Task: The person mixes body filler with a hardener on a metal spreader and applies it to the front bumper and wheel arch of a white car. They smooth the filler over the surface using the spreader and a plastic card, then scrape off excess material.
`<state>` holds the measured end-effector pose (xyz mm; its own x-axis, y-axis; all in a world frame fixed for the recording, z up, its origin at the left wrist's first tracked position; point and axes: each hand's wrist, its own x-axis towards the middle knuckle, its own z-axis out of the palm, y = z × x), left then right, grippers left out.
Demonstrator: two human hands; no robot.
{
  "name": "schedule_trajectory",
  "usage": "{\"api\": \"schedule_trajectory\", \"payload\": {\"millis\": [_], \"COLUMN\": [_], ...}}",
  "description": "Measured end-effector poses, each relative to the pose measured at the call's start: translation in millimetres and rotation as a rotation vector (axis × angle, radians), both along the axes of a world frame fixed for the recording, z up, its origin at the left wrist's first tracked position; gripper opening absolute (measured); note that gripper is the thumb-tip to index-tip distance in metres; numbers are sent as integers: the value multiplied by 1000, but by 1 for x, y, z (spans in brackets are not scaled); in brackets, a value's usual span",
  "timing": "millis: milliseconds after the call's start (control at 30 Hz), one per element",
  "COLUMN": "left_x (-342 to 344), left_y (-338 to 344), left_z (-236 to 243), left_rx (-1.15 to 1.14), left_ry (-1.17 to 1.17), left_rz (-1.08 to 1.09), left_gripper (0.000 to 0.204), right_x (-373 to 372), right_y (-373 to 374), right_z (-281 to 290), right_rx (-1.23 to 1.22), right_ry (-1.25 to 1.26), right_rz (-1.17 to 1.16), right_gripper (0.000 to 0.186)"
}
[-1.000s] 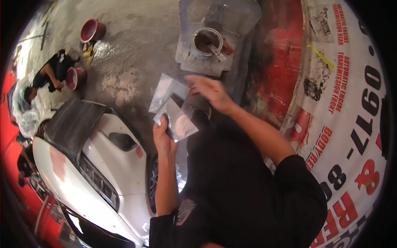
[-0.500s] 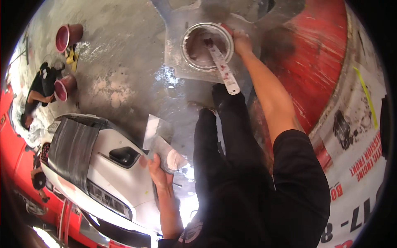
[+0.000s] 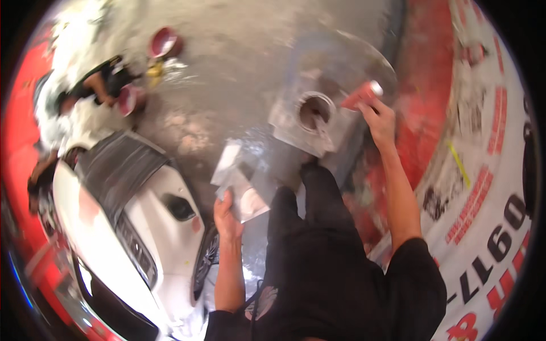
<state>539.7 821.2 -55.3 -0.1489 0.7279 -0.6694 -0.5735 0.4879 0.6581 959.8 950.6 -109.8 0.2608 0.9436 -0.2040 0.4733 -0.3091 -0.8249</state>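
Note:
My left hand (image 3: 228, 219) is closed around a flat mixing plate (image 3: 242, 192) that bears a patch of pale pink putty (image 3: 252, 202). A shiny flat spreader (image 3: 228, 159) juts out beyond the plate from the same grip. In my right hand (image 3: 381, 120) is a red tube (image 3: 358, 99) with a white end, held up to the right of the open putty can (image 3: 314, 112). A pale stirring stick (image 3: 323, 134) leans out of the can toward me. Motion blurs the can and stick.
The can stands on a greyish stand top (image 3: 290, 118). To the left is a white car (image 3: 165, 227) with dark covering over part of it. A person (image 3: 94, 82) crouches at the far left beside maroon buckets (image 3: 165, 43). A printed banner (image 3: 478, 227) lies right.
My right hand has left the can's rim and moved right and toward me, with the red tube now in plain sight. The view has turned; my left hand still grips the plate and spreader.

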Motion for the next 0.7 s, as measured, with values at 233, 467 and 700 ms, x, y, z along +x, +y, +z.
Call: {"api": "schedule_trajectory", "payload": {"millis": [233,467,700], "left_x": [-30,-108,-185], "left_y": [-18,-100,-186], "left_z": [69,90,72], "left_rx": [137,291,465], "left_ry": [16,-19,35], "left_rz": [226,411,609], "left_gripper": [32,36,38], "right_x": [-115,-226,-376], "right_y": [3,-13,-62], "right_z": [107,150,199], "right_rx": [254,120,-55], "right_ry": [1096,989,824], "right_rz": [209,473,787], "right_gripper": [41,47,39]}}
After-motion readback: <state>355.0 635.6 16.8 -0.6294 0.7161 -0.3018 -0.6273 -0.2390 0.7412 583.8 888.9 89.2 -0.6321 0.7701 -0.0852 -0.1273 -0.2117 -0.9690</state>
